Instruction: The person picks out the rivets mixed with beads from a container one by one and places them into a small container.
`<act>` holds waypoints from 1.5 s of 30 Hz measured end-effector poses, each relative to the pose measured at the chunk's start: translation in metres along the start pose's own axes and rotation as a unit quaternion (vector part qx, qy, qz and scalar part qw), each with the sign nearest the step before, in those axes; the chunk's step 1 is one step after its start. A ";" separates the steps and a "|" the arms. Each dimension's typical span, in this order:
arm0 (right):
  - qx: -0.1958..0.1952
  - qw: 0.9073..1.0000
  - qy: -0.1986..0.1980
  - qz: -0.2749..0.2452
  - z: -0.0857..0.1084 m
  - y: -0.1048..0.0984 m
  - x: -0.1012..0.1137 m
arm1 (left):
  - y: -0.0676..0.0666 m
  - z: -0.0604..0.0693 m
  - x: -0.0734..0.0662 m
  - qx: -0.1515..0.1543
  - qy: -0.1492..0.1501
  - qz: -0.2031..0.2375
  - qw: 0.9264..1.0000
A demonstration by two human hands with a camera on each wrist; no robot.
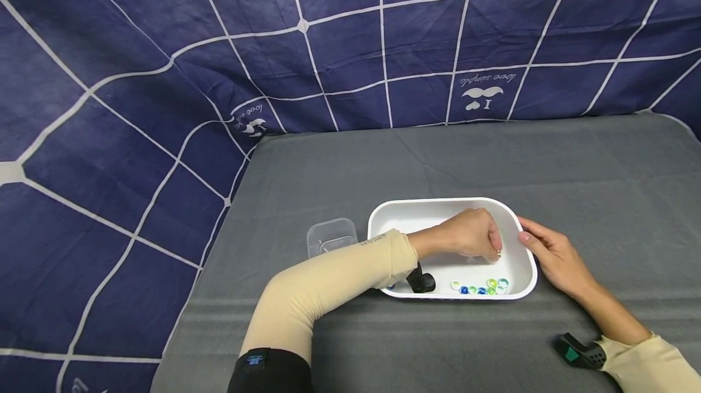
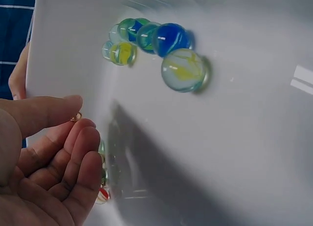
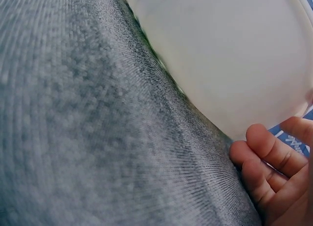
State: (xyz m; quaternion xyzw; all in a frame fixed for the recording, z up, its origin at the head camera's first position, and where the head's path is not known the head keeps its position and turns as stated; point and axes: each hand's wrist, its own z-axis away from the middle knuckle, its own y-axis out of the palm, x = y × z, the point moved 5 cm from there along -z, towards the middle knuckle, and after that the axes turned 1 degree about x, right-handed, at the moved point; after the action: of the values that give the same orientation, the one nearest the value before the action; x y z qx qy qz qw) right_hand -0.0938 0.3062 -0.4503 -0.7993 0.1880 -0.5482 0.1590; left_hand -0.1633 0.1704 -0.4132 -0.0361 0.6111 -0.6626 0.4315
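My left hand (image 1: 475, 233) is over the right part of a white tub (image 1: 391, 213). Between thumb and index finger it pinches a tiny gold-coloured piece (image 2: 76, 117), mostly covered by the fingertips. Below those fingers, a clear container (image 2: 128, 174) is partly hidden, and a red-and-white marble (image 2: 102, 194) shows beside the hand. Along the tub's near side lie several glass marbles (image 1: 482, 290), blue, green and yellow. My right hand (image 1: 558, 256) holds the tub's right end, its thumb at the rim and curled fingers (image 3: 260, 140) against the outer wall.
Left of the tub, partly behind my left sleeve, stands a clear plastic box (image 1: 331, 236). A black wrist device (image 1: 420, 280) hangs over the tub's near side. Grey cloth (image 1: 465, 159) covers the table, and a blue checked curtain (image 1: 350, 46) hangs behind.
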 end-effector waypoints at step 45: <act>-0.009 1.000 0.009 0.019 0.002 -0.002 -0.002 | -0.045 0.076 0.030 -0.031 0.021 0.168 0.985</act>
State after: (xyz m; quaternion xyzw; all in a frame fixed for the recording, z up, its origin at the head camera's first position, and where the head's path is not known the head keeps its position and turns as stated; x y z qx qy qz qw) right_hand -0.0923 0.3089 -0.4523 -0.7919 0.2095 -0.5506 0.1605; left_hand -0.1617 0.0875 -0.3703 0.0674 0.6381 -0.5619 0.5221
